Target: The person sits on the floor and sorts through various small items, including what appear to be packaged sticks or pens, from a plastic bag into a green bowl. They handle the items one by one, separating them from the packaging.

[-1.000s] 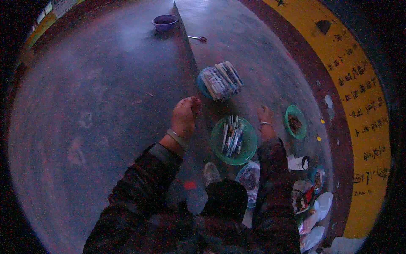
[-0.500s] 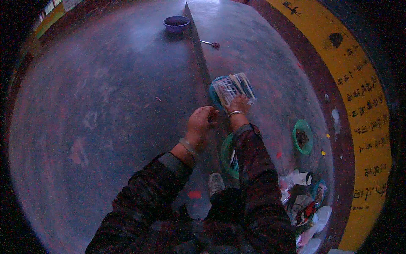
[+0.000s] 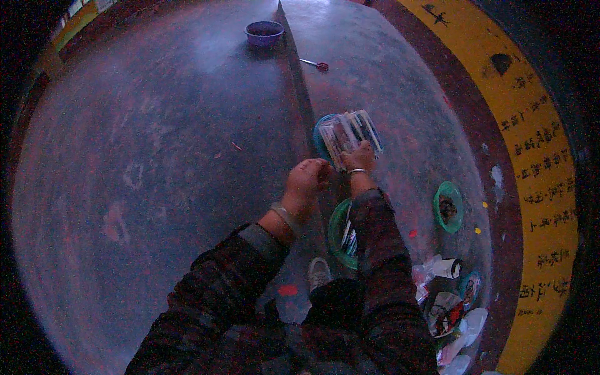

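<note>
A blue basket (image 3: 321,139) stands on the floor ahead of me, with several thin, flat, whitish packets (image 3: 342,134) in and over it; their exact kind is too blurred to tell. My right hand (image 3: 361,156) is at their near edge, fingers bent around the packets on the right. Just left of it and nearer to me, my left hand (image 3: 306,181) is held in the air. Its fingers are curled together at the tips, and whatever they pinch is hidden. Below my right forearm sits a green basket (image 3: 337,234) containing flat striped packets (image 3: 350,240), partly covered by the sleeve.
A purple basin (image 3: 264,34) and a red-headed brush-like tool (image 3: 321,66) lie far ahead. At right is a green bowl (image 3: 447,207) with dark contents. A white cup (image 3: 446,268) and piled plastic bags (image 3: 465,334) are near the yellow-banded wall (image 3: 544,187). My shoe (image 3: 319,272) shows below.
My right hand has shifted slightly right along the packets, which now lean differently and show more of their edges. My left hand has moved a little right, fingers still curled. The view has shifted slightly.
</note>
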A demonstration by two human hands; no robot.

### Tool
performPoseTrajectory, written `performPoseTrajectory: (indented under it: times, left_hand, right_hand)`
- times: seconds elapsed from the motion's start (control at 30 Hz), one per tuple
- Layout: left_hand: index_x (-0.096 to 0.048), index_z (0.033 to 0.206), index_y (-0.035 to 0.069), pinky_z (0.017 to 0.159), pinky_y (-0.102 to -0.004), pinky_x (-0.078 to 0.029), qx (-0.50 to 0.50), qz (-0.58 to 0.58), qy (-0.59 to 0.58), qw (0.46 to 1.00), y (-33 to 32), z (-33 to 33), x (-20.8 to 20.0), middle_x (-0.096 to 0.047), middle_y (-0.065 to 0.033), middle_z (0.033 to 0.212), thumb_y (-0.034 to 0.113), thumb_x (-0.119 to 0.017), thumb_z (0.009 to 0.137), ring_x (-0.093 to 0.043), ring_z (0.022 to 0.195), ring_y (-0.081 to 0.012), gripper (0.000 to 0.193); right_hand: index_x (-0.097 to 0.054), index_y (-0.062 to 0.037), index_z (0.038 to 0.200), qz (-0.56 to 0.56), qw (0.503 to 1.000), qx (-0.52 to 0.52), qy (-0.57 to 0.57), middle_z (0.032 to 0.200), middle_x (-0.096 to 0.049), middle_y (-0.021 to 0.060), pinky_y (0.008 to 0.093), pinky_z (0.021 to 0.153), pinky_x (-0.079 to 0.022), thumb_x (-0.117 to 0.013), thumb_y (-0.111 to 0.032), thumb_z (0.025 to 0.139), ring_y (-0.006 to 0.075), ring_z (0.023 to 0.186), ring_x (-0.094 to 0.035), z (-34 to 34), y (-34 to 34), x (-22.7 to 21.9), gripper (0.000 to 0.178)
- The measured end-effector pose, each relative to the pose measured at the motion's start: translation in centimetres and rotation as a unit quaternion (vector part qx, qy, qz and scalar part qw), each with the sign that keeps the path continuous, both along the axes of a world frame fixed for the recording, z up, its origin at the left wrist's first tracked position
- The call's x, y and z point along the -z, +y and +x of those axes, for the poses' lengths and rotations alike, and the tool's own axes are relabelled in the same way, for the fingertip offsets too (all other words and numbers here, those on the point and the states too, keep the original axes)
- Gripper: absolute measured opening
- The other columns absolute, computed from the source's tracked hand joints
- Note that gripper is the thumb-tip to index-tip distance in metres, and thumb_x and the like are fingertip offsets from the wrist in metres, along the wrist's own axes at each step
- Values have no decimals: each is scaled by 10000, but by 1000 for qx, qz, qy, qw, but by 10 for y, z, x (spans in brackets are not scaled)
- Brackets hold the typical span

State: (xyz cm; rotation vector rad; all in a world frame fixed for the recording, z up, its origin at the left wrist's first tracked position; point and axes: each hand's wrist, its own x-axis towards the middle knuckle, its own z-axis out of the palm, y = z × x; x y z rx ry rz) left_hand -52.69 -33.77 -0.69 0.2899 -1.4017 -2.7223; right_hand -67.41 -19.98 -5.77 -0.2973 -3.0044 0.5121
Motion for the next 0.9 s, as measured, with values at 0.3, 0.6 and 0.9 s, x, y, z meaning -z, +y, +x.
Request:
performPoseTrajectory:
  times: [0.3, 0.6, 0.9]
  left_hand:
    - [-541, 843, 48, 580, -277, -426, -13, -111, 131, 985, 4, -4, 20, -561, -38, 748, 210, -460, 822, -527, 656, -136, 182]
    - [-543, 841, 41, 588, -260, -415, 43, -198, 202, 958, 9, 22, -19, -565, -47, 763, 236, -490, 805, -528, 661, -135, 205]
    - [-535, 890, 41, 614, -276, -430, 59, -168, 207, 962, 28, 40, -37, -575, -60, 803, 231, -515, 800, -546, 722, -152, 211]
  right_hand:
    - [-438, -50, 1100, -418, 893, -135, 102, 982, -546, 124, 354, 660, -471, -724, -302, 574, 277, 828, -553, -6, 62, 40, 650]
    - [-441, -69, 1090, -600, 799, 33, -32, 869, -552, 97, 341, 472, -451, -653, -256, 673, 228, 716, -574, 125, 151, -18, 504]
    - [-525, -41, 1018, -207, 927, -129, -286, 768, -579, 70, 287, 397, -402, -688, -319, 643, 164, 514, -517, 112, 227, -3, 495]
